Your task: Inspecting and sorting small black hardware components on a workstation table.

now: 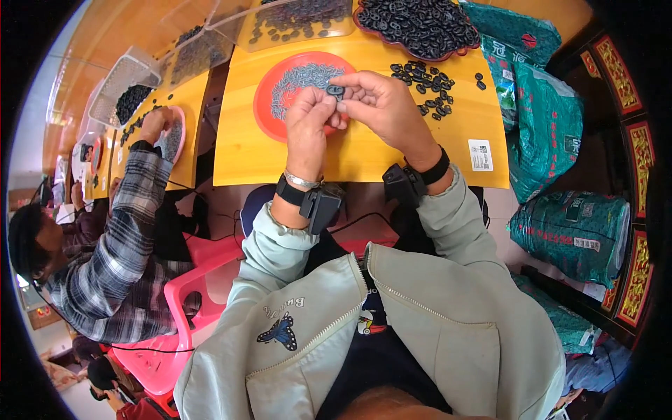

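Both my hands meet over the right side of a round red plate (263, 105) on the yellow table. Small silvery metal pieces (294, 82) lie heaped in the plate. Between my fingertips is a small black oval plastic piece (336, 90) with openings in it. My left hand (308, 119) pinches it from the left and below. My right hand (374, 105) grips its right side, thumb and forefinger pressed together. Whether a metal piece is also in my fingers, I cannot make out. Loose black pieces (428, 85) like it are scattered to the right of my hands.
A dark red tray (420, 52) piled with black pieces stands at the far side, beside a clear plastic bin (297, 28). Green sacks (549, 126) crowd the table's right edge. At left, a co-worker in a plaid sleeve (136, 203) reaches to another table, near a pink chair (210, 269).
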### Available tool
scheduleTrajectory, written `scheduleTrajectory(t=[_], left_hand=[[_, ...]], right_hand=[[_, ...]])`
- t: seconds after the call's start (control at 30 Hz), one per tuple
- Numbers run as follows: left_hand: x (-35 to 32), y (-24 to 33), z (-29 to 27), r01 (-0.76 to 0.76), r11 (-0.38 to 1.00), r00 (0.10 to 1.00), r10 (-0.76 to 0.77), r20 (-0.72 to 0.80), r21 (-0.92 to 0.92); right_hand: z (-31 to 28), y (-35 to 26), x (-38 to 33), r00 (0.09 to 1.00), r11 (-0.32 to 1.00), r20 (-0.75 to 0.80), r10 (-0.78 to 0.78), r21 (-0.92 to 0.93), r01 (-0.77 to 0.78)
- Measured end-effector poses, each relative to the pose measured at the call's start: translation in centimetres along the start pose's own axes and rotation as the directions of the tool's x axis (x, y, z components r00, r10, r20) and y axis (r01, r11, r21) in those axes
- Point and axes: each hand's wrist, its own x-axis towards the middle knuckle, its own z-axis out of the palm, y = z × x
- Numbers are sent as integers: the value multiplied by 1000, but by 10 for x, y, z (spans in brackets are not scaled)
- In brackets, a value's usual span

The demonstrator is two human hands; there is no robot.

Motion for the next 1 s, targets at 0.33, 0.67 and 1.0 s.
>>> scheduleTrajectory(t=[0.33, 0.67, 1.0], left_hand=[[1, 8, -13, -335, 790, 941, 250, 228, 514], [-3, 21, -3, -589, 431, 799, 434, 416, 684], [0, 21, -3, -683, 342, 718, 480, 505, 645]], right_hand=[[-4, -20, -5, 999, 995, -41, -19, 97, 22], [-14, -33, -9, 997, 997, 45, -63, -38, 64], [-17, -36, -9, 994, 981, 57, -92, -164, 100]])
